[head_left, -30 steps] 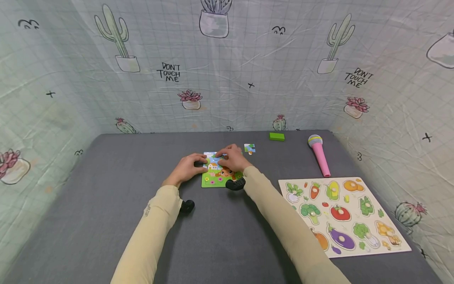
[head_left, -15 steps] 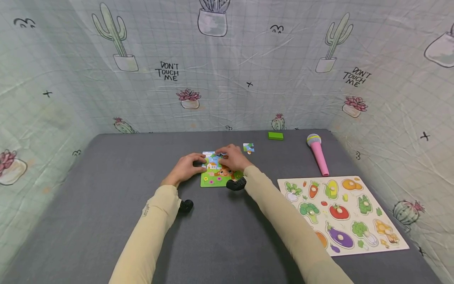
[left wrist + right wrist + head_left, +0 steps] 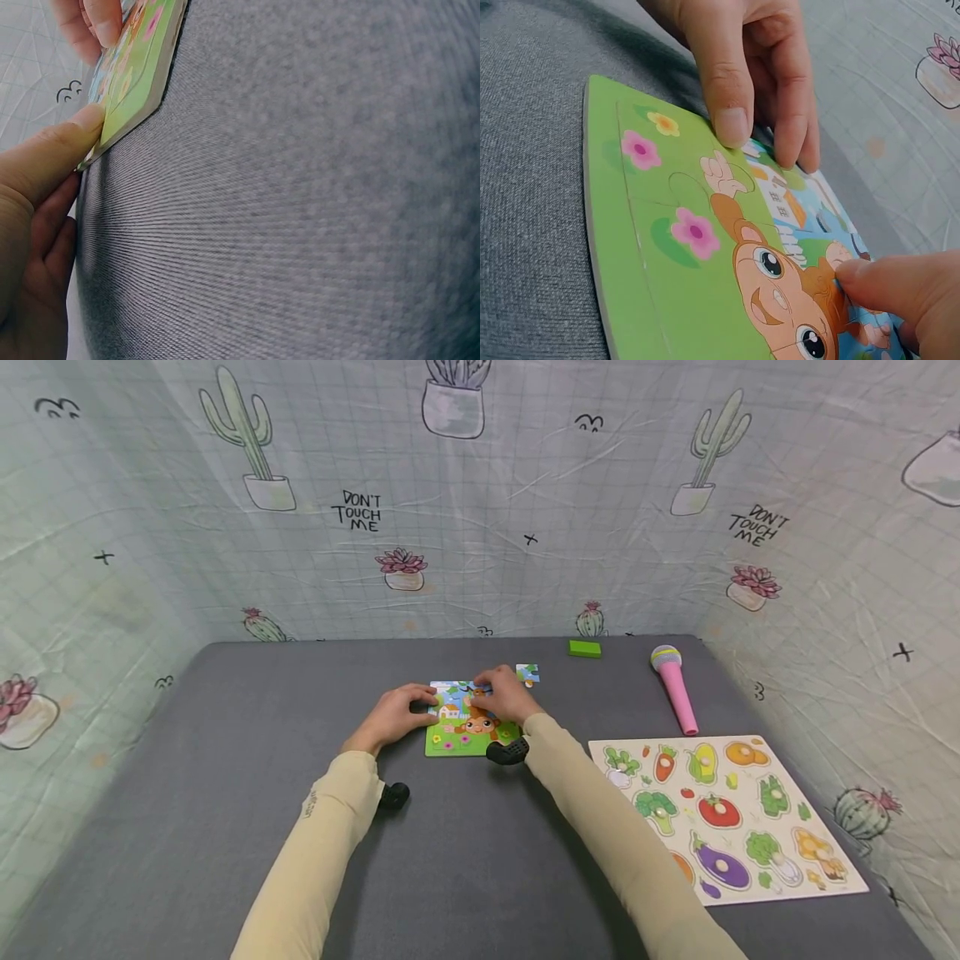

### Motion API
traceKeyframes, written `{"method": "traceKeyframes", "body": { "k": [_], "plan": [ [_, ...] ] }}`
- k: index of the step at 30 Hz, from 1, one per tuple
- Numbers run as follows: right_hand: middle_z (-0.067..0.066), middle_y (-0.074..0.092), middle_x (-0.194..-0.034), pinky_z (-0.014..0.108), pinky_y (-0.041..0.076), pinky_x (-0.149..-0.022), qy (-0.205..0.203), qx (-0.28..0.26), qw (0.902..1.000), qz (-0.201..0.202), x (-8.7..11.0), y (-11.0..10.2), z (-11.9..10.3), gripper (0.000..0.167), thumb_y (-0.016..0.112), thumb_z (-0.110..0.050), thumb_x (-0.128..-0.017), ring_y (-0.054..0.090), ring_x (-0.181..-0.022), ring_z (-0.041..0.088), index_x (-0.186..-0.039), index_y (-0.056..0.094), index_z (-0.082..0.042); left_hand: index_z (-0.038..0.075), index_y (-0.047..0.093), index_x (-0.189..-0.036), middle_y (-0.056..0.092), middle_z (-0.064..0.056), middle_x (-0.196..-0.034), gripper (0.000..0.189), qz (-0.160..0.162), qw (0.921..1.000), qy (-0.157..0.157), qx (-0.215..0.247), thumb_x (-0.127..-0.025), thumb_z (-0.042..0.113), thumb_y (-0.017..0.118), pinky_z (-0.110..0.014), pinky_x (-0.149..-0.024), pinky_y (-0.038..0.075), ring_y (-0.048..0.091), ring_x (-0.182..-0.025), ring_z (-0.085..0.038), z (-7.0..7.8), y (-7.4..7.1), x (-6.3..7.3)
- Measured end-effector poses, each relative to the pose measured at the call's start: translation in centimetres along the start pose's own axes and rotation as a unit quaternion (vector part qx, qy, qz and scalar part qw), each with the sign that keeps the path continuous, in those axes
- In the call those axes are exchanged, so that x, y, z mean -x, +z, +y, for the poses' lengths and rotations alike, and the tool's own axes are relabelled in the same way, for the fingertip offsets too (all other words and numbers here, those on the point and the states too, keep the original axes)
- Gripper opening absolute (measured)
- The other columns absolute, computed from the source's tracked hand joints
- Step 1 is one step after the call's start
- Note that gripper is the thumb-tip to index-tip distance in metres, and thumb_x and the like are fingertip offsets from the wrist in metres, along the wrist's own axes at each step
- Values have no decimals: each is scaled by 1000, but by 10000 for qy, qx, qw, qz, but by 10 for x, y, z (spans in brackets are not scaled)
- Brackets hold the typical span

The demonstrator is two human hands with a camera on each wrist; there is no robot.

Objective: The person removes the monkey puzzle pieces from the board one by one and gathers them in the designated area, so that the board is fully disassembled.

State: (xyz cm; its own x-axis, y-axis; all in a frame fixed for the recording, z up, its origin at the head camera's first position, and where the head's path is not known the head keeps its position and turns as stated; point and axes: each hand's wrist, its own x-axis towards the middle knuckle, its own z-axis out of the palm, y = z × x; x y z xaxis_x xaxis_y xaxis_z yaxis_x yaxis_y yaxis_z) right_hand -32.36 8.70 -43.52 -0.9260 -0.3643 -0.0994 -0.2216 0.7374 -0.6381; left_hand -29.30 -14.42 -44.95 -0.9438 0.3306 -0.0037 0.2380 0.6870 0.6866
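Observation:
A square jigsaw puzzle [image 3: 465, 739] with a cartoon monkey, a house and flowers on a green field lies flat on the grey table. My left hand [image 3: 393, 718] steadies its left side; in the right wrist view the left thumb [image 3: 731, 124] presses on the edge and the fingertips touch it farther up. Over the upper right of the picture bends my right hand [image 3: 506, 697]. Its thumb [image 3: 866, 277] touches the picture beside the monkey's head, and its other fingers are mostly hidden; I cannot tell whether a piece is pinched there. Behind this hand lies a loose puzzle piece [image 3: 528, 673].
A green block [image 3: 585, 648] lies at the table's back edge. To its right is a pink toy microphone [image 3: 677, 693]. A white vegetable board with knobbed pieces [image 3: 723, 760] covers the right front, partly under the right sleeve. A cactus-print cloth [image 3: 480, 527] walls in the table.
My right hand has shifted slightly to the right over the puzzle, uncovering more of its upper middle. The left hand stays at the left edge.

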Motion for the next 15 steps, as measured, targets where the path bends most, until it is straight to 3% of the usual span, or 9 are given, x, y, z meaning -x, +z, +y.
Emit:
{"method": "traceKeyframes", "body": {
  "k": [10,15],
  "plan": [
    [11,52,-123,41,46,-99,-248,47,9994,236,-1,1,4,31,68,-21,-94,50,-114,25,-122,61,-9,5,70,-118,53,-9,-141,33,34,9999,100,-46,-89,21,74,-48,-115,31,40,-137,-31,0,1,0],
    [10,51,-122,40,48,-91,-506,-34,9983,286,0,3,8,18,65,-17,-96,49,-109,25,-113,68,-11,5,70,-118,53,-9,-142,33,14,10000,51,-11,-90,21,73,-48,-115,30,40,-137,-31,-1,1,0]
  ]
}}
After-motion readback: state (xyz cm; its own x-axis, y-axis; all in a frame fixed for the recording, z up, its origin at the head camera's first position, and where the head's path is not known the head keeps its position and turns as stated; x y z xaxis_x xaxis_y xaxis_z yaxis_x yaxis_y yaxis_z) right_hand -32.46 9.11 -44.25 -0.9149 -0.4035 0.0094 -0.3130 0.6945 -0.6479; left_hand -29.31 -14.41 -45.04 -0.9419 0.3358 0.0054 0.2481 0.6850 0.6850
